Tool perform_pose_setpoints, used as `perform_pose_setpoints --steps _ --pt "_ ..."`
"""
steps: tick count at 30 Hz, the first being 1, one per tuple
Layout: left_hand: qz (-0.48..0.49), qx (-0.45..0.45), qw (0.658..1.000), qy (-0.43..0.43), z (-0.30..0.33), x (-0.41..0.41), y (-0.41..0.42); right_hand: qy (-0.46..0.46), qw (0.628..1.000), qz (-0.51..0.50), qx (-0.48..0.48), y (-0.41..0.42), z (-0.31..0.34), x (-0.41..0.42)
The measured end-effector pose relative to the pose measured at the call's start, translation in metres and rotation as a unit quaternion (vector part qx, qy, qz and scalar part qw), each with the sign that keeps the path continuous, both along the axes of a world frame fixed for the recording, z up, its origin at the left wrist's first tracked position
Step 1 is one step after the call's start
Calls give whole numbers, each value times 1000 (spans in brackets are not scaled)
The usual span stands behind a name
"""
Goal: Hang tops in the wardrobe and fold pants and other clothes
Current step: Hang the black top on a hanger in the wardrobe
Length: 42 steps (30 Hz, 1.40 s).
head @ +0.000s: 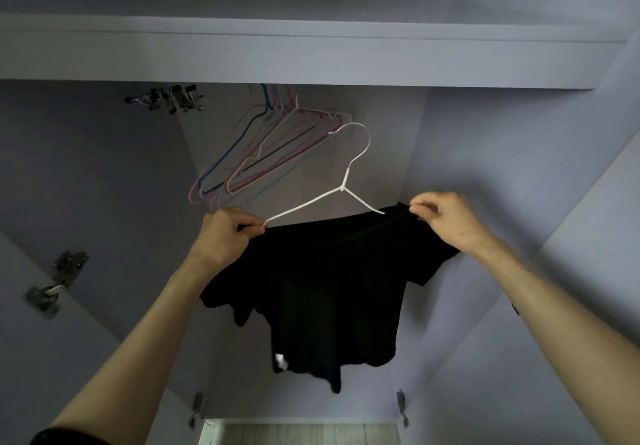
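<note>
Your left hand (225,228) grips the left end of the hanger (341,188) together with the edge of the black top (329,288), fingers curled round both. Your right hand (446,219) pinches the top's collar edge between thumb and fingertips, at the hanger's right arm. Wardrobe (311,53): open, you're facing straight in. The top hangs in front of its back wall, held up between your hands, half threaded. The hanger's right arm runs into the neck; the left arm is bare. Step, as I read it: dressing the hanger, hanging not started. Hook is free in the air, just beside the spare hangers (256,153) on the rod, which the shelf edge hides. Next: pull the left shoulder over the bare arm, level it, then lift the hook onto the rod, clear of the spares.
</note>
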<state>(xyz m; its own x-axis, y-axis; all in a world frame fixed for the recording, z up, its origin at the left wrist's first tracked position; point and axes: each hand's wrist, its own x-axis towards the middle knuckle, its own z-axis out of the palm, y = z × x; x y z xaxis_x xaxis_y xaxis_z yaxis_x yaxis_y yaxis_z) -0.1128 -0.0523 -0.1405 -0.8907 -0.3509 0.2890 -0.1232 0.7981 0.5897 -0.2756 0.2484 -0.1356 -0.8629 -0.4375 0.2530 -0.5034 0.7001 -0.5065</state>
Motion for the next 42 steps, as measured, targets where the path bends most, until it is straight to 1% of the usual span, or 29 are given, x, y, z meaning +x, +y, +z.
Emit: perform_pose_setpoints --steps 1,2,3,4,6,7,9,11,13,14,15,18,20,23,26,28,31,33,35,37,39,41,42 --pt "4 3 1000 3 0 0 0 24 998 -5 57 1 1 0" --pt "3 6 1000 4 1 -1 1 36 995 3 91 -2 3 3" --pt "-1 10 1000 3 0 -3 3 36 995 29 91 -6 5 7" --pt "-6 13 1000 0 0 -4 6 19 995 68 65 -14 9 14" --pt "-16 20 1000 -11 0 -7 9 -46 989 139 -32 -33 18 27" --pt "-23 28 999 -20 0 -7 9 -71 983 158 -66 -42 21 32" --pt "-43 57 996 -46 0 -8 11 -100 975 160 -114 -52 24 35" --pt "-66 134 987 -59 1 -6 13 -127 972 149 -131 -54 24 34" --pt "-84 246 965 -44 5 -4 18 -141 971 148 -126 -52 24 33" --pt "-90 267 959 -39 7 -5 21 -149 969 150 -124 -51 23 32" --pt "-99 254 961 -39 9 -9 26 -157 968 152 -126 -51 22 33" --pt "-136 160 977 -40 10 -24 49 -178 963 151 -136 -55 21 36" --pt "-126 114 985 -18 7 -35 65 -185 962 149 -133 -55 20 37" --pt "-105 99 989 22 1 -45 79 -192 960 152 -139 -48 20 39" --pt "-120 79 989 29 -3 -52 90 -189 965 133 -127 -35 18 38" --pt "-130 65 989 20 -4 -57 99 -197 968 96 -123 -26 16 35" --pt "-129 27 991 21 -1 -62 105 -241 961 25 -132 -16 9 26" --pt "-133 -32 990 38 5 -63 106 -287 945 -31 -155 -7 4 19" --pt "-141 -113 979 91 17 -62 105 -334 920 -84 -187 0 1 12" --pt "-149 -209 955 150 33 -64 105 -375 894 -121 -212 6 -1 3" --pt "-149 -302 923 188 49 -72 108 -421 862 -138 -247 10 -2 -5" --pt "-132 -377 897 188 66 -81 114 -461 817 -139 -317 12 -1 -16" --pt "-119 -405 890 172 74 -86 117 -473 796 -131 -353 12 1 -22"
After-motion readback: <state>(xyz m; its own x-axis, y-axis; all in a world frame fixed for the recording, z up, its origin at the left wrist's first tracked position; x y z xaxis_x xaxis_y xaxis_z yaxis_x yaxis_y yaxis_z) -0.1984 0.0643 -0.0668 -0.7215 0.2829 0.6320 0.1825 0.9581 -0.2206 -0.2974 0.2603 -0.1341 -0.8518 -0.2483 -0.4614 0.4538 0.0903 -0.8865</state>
